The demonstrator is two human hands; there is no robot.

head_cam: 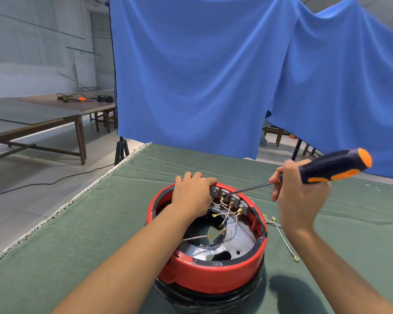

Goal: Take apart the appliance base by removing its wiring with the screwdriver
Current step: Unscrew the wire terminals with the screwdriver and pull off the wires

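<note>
1. The red appliance base (210, 276) is sitting open side up on the green cloth-covered table (100, 223), near the middle of the near edge, resting on a black lower part.
2. The left hand (192, 193) is lying over the far-left rim of the base, fingers curled over the red edge and gripping it, with the forearm crossing above the left side of the base.
3. The right hand (298, 189) is wrapping its fingers around the screwdriver (322, 169), holding it by the dark handle with orange inlays; the handle is pointing up and to the right.
4. The screwdriver's thin shaft is slanting down and left, and its tip is sitting at one of the grey terminal blocks (228, 196) that are lining the far inner wall of the base; whether it is engaging a screw cannot be told.
5. White wiring (227, 214) with brass ring ends is running from those terminals down into the base, crossing over the grey metal plate (238, 241) inside; one strand is lying loose toward the near-left of the opening.
6. Loose wires (281, 236) with ring ends are lying on the cloth just to the right of the base, apart from it.
7. A blue cloth backdrop (202, 75) is hanging beyond the far edge of the table.
8. Wooden tables (55, 118) are standing at the far left, one of them carrying cables and small orange items.
</note>
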